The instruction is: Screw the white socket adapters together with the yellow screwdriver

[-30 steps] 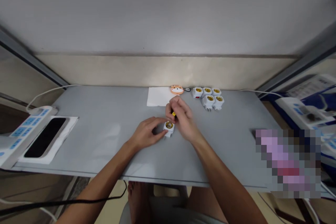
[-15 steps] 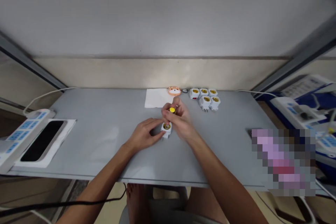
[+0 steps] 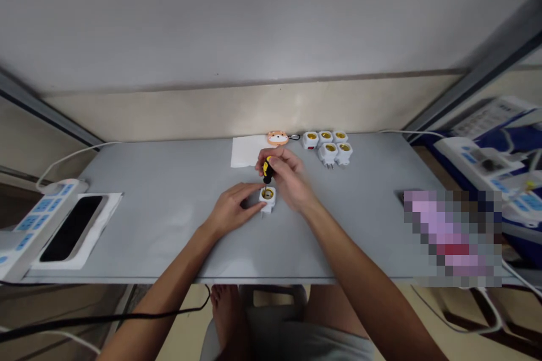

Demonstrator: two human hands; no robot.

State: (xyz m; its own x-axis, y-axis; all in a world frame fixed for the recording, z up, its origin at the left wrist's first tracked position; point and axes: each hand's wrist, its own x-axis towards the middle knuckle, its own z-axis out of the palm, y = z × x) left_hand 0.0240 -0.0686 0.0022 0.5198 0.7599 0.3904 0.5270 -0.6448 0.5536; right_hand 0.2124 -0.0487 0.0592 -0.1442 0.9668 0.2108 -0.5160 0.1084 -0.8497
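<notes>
A white plug-in lamp socket [image 3: 267, 196] with a brass-coloured inside lies on the grey table, its prongs toward me. My left hand [image 3: 232, 207] grips it from the left, thumb and fingertips on its sides. In my right hand [image 3: 288, 175] is a short black-and-yellow screwdriver [image 3: 267, 170], held tilted over the socket. The screwdriver's thin shaft points down at the socket's upper left rim; whether the tip touches is too small to tell.
Several similar sockets [image 3: 330, 149] stand at the back right. Beside them are an orange animal-face case [image 3: 277, 137] and white paper [image 3: 246, 152]. A phone [image 3: 74, 228] and power strip [image 3: 46, 217] lie left; a pixelated area covers the right edge.
The screwdriver has tilted, so its handle side and shaft now show, and its tip has shifted from the socket's middle toward its rim. The camera view has shifted slightly.
</notes>
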